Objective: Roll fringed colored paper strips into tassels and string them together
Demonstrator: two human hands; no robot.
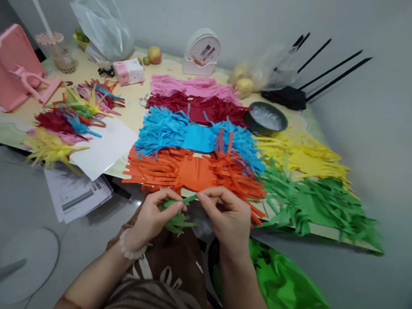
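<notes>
Both hands, left hand (152,217) and right hand (227,215), had their grip pinched together on a green fringed paper piece (178,212) held between them; orange fringed paper (195,173) lay just beyond on the surface (137,109).

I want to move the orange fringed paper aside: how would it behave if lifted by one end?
The orange paper would probably flop: its edges are cut into thin strips that already curl and splay. It looks light, so a push may slide it into the blue paper touching it. Strips seem easy to tear or tangle.
</notes>
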